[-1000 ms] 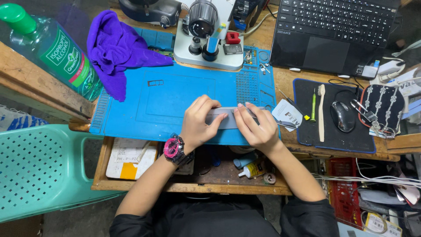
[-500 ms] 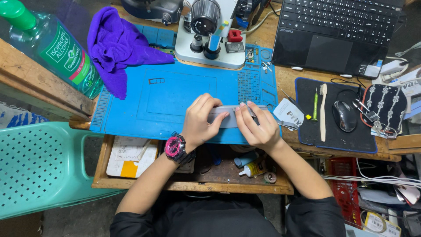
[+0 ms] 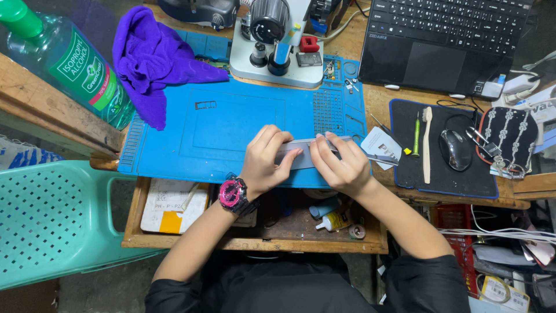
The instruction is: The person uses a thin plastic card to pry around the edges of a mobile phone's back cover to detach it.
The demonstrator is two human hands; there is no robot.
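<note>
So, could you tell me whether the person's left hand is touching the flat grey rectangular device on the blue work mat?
Touching. The head view shows the left hand with fingers laid over the flat grey device, no gap visible, on the blue mat.

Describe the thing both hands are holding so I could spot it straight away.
Find the big blue work mat in the middle of the wooden desk. At its near edge, the left hand and right hand grip a flat, pale grey slab lying lengthwise. It is the only grey piece on the mat.
</note>
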